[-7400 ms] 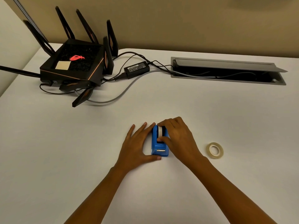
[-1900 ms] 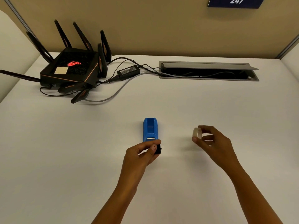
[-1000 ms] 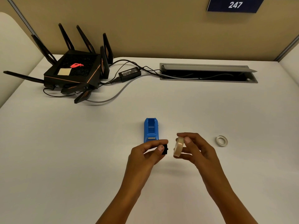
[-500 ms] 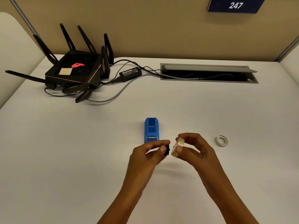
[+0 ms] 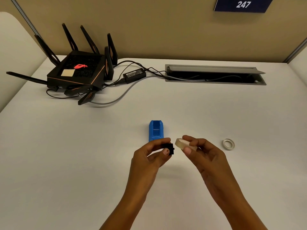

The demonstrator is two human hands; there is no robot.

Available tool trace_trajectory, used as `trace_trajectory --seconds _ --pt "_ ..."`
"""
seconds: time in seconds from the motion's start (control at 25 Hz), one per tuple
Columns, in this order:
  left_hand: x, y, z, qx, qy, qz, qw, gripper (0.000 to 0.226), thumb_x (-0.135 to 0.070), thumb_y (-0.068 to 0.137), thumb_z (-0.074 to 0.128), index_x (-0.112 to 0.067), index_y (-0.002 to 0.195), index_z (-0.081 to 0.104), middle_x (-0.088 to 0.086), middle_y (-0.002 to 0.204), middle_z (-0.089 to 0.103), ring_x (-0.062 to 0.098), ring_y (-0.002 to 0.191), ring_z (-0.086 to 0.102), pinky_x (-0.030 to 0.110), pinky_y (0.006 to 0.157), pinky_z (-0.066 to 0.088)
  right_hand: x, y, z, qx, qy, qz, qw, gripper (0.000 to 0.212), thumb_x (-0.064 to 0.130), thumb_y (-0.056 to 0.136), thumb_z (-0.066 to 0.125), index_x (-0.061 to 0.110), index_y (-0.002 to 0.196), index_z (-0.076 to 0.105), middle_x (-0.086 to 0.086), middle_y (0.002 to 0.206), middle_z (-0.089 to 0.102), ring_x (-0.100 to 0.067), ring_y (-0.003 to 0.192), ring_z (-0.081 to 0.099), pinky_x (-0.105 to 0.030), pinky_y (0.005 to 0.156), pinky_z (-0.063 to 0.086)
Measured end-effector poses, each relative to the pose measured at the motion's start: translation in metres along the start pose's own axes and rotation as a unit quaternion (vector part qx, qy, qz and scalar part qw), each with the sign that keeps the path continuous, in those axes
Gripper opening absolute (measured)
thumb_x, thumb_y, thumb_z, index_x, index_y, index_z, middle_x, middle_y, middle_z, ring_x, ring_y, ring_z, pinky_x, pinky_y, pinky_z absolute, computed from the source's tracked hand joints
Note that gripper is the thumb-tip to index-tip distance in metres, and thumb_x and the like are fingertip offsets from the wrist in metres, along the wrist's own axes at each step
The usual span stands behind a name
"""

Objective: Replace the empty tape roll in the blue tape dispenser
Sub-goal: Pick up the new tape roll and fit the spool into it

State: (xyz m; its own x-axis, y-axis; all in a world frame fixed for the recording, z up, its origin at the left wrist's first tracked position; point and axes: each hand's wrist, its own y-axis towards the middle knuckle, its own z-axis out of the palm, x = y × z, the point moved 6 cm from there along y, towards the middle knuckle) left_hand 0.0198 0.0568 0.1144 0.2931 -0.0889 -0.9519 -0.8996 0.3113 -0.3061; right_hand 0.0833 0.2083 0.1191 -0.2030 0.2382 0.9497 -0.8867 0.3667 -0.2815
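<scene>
The blue tape dispenser stands on the white desk with its roll bay open and bare. Just in front of it, my left hand pinches a small black spindle hub between thumb and forefinger. My right hand holds a full roll of cream tape by its rim, its hole facing the hub, a small gap between them. A thin white empty tape ring lies flat on the desk to the right.
A black router with several antennas sits at the back left, with a power brick and cables running to an open cable tray at the back. A beige partition wall carries a sign reading 247.
My right hand has put down the empty ring at the right and picked up the full roll, then brought it in close to the hub in my left hand and tilted it.
</scene>
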Motion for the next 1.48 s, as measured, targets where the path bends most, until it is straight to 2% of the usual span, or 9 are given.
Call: trace_trajectory --seconds 0.12,0.28,0.44,0.52,0.6,0.76,0.92,1.08,1.48 --pt "-0.001 -0.001 0.001 -0.001 -0.007 0.002 1.000 0.023 -0.017 0.080 0.066 -0.027 0.101 0.069 -0.004 0.104 0.072 0.012 0.092 0.070 0.025 0.084 0.056 -0.007 0.000 0.004 0.000 0.026 0.011 1.000 0.037 0.033 0.060 0.078 0.008 0.083 0.066 -0.003 0.110 0.072 -0.022 0.107 0.066 -0.039 0.099 0.045" --pt "-0.002 -0.001 -0.001 -0.022 0.011 0.011 1.000 0.021 -0.021 0.078 0.068 -0.031 0.097 0.069 -0.010 0.102 0.072 0.009 0.091 0.069 0.028 0.086 0.055 -0.015 -0.001 0.010 0.004 0.056 0.020 0.998 0.030 0.032 0.060 0.078 0.010 0.077 0.067 -0.005 0.113 0.072 -0.023 0.110 0.065 -0.038 0.099 0.044" --pt "-0.002 -0.002 -0.002 -0.031 0.023 0.028 0.999 0.023 -0.018 0.076 0.070 -0.029 0.097 0.069 -0.010 0.099 0.072 0.009 0.090 0.069 0.030 0.085 0.055 -0.015 -0.003 0.017 0.011 0.039 0.000 0.999 0.028 0.031 0.057 0.078 0.013 0.075 0.067 0.000 0.109 0.074 -0.017 0.107 0.066 -0.025 0.085 0.051" --pt "-0.003 -0.001 -0.003 -0.040 0.023 0.042 0.998 0.024 -0.016 0.075 0.071 -0.031 0.093 0.068 -0.014 0.096 0.072 0.006 0.089 0.069 0.024 0.081 0.055 -0.014 -0.004 0.020 0.017 0.031 -0.009 0.999 0.031 0.029 0.057 0.079 0.013 0.080 0.066 0.002 0.106 0.074 -0.015 0.103 0.068 -0.017 0.073 0.055" --pt "-0.003 -0.001 -0.004 -0.038 0.019 0.052 0.998 0.025 -0.014 0.075 0.071 -0.035 0.088 0.067 -0.018 0.090 0.072 0.002 0.087 0.068 0.016 0.073 0.055 -0.010 -0.004 0.022 0.026 0.021 -0.017 0.999 0.043 0.023 0.059 0.084 0.017 0.097 0.065 0.002 0.105 0.073 -0.015 0.099 0.069 -0.014 0.070 0.054" --pt "-0.003 0.001 -0.004 -0.027 0.027 0.059 0.998 0.024 -0.014 0.075 0.071 -0.035 0.086 0.067 -0.020 0.086 0.072 0.002 0.087 0.068 0.012 0.072 0.054 -0.001 -0.003 0.024 0.058 -0.017 -0.035 0.998 0.057 0.018 0.066 0.081 0.032 0.117 0.058 0.005 0.110 0.069 -0.014 0.098 0.069 -0.015 0.071 0.054" --pt "-0.002 0.002 -0.006 -0.025 0.038 0.059 0.997 0.022 -0.016 0.075 0.071 -0.036 0.085 0.067 -0.022 0.084 0.072 0.004 0.086 0.069 0.013 0.072 0.054 0.005 -0.001 0.024 0.100 -0.073 -0.039 0.991 0.053 0.021 0.064 0.079 0.032 0.113 0.062 0.008 0.108 0.071 -0.014 0.098 0.069 -0.017 0.076 0.055" --pt "0.000 0.004 -0.006 -0.031 0.037 0.053 0.997 0.022 -0.017 0.076 0.071 -0.035 0.087 0.068 -0.018 0.090 0.072 0.010 0.086 0.070 0.016 0.073 0.055 0.007 0.001 0.021 0.137 -0.094 -0.027 0.986 0.052 0.007 0.073 0.075 0.032 0.117 0.060 0.008 0.111 0.071 -0.012 0.100 0.068 -0.017 0.075 0.056" --pt "-0.006 0.007 -0.006 -0.036 0.056 0.078 0.995 0.027 -0.012 0.072 0.074 -0.037 0.080 0.068 -0.031 0.076 0.070 -0.002 0.082 0.068 0.004 0.068 0.050 0.015 0.003 0.019 0.132 -0.114 -0.078 0.982 0.049 -0.001 0.075 0.073 0.030 0.111 0.061 0.013 0.110 0.068 -0.015 0.098 0.068 -0.020 0.076 0.056"
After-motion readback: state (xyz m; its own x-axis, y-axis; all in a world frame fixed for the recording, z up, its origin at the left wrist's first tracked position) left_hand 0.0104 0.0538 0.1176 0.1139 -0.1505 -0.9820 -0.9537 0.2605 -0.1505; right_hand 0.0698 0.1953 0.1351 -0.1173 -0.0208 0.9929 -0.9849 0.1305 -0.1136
